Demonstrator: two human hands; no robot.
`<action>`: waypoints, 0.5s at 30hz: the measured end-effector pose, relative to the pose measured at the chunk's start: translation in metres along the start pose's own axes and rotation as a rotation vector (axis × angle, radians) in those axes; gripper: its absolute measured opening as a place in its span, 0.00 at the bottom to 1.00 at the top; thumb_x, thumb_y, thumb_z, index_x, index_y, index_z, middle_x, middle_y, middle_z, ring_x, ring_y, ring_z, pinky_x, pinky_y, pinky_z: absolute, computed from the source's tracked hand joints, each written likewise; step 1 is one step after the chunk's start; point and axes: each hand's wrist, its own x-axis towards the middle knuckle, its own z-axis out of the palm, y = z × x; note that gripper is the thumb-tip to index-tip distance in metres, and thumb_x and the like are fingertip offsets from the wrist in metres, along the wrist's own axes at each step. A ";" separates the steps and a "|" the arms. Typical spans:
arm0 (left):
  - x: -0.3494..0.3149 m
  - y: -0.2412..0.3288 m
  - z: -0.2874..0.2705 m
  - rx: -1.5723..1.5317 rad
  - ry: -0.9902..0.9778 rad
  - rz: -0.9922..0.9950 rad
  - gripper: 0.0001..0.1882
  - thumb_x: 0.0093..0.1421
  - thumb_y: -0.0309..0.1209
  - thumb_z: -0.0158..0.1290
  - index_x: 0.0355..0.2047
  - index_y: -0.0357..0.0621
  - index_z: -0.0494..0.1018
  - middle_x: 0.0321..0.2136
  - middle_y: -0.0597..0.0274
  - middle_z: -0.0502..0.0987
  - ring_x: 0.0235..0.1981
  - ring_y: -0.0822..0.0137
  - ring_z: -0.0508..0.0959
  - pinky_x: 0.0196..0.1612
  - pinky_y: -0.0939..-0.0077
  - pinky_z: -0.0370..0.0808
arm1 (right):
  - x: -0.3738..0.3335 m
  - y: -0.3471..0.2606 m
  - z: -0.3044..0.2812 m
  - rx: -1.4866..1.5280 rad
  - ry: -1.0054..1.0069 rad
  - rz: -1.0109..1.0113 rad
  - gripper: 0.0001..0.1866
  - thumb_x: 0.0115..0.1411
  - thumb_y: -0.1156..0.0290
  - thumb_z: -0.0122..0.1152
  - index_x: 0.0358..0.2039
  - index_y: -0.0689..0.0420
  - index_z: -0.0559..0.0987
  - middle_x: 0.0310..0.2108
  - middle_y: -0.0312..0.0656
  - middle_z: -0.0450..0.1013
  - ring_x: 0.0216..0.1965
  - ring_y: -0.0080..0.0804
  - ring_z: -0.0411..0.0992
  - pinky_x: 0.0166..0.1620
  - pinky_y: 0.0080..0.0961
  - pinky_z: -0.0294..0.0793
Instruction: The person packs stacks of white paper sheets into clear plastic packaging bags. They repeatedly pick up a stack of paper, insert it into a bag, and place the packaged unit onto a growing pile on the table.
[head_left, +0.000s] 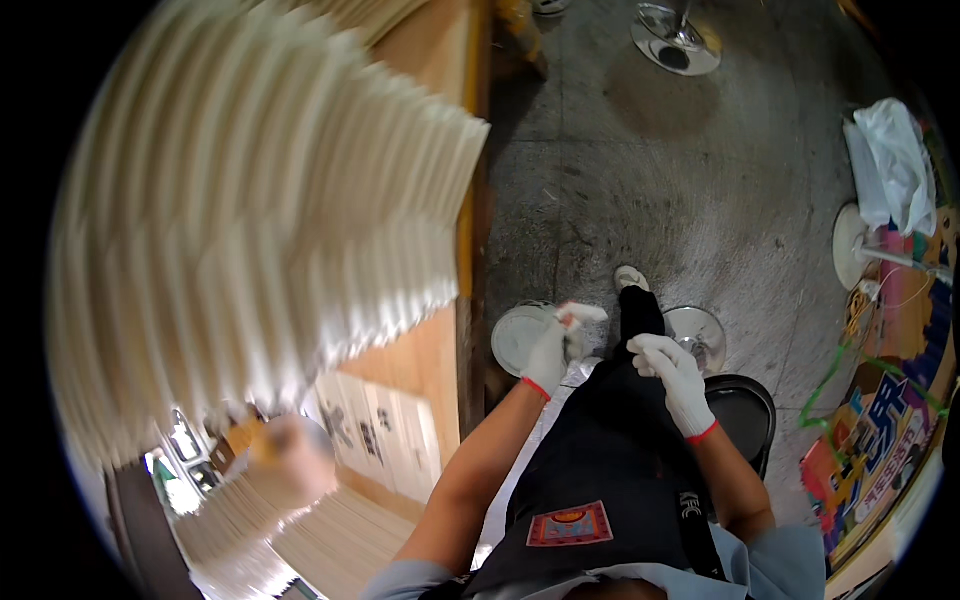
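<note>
My left hand, in a white knit glove with a red cuff, is held in front of my dark apron. One finger stretches to the right and the others hang apart below it; a small reddish patch by the finger is too blurred to make out. My right hand, gloved the same way, hovers a little to the right with its fingers loosely bent and the thumb apart. Nothing shows in either hand. Below the left hand, on the floor, stands a round whitish lid or bucket top.
Tall stacks of cream folded sheets fill the left side, on a wooden table. Chrome stool bases stand on the grey floor. A black round seat is close on my right. Colourful printed boards and a white plastic bag lie farther right.
</note>
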 end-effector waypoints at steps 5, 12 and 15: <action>0.151 0.025 -0.015 -0.054 0.294 0.207 0.16 0.68 0.32 0.41 0.44 0.41 0.78 0.21 0.73 0.66 0.22 0.77 0.66 0.28 0.81 0.66 | 0.043 0.028 -0.056 0.150 0.183 0.118 0.15 0.70 0.69 0.52 0.52 0.62 0.79 0.47 0.42 0.79 0.42 0.24 0.76 0.47 0.21 0.74; 0.306 0.077 -0.151 0.255 1.135 0.659 0.18 0.69 0.39 0.42 0.39 0.43 0.79 0.31 0.58 0.78 0.31 0.63 0.78 0.33 0.72 0.73 | 0.090 0.057 -0.100 0.208 0.288 0.220 0.16 0.70 0.69 0.51 0.50 0.65 0.78 0.47 0.44 0.78 0.41 0.24 0.74 0.47 0.23 0.73; 0.336 0.102 -0.188 0.661 1.774 0.407 0.20 0.71 0.41 0.40 0.48 0.42 0.76 0.44 0.51 0.79 0.44 0.57 0.80 0.45 0.66 0.75 | 0.107 0.060 -0.107 0.217 0.313 0.283 0.15 0.70 0.71 0.50 0.49 0.66 0.79 0.48 0.46 0.78 0.42 0.26 0.74 0.49 0.23 0.73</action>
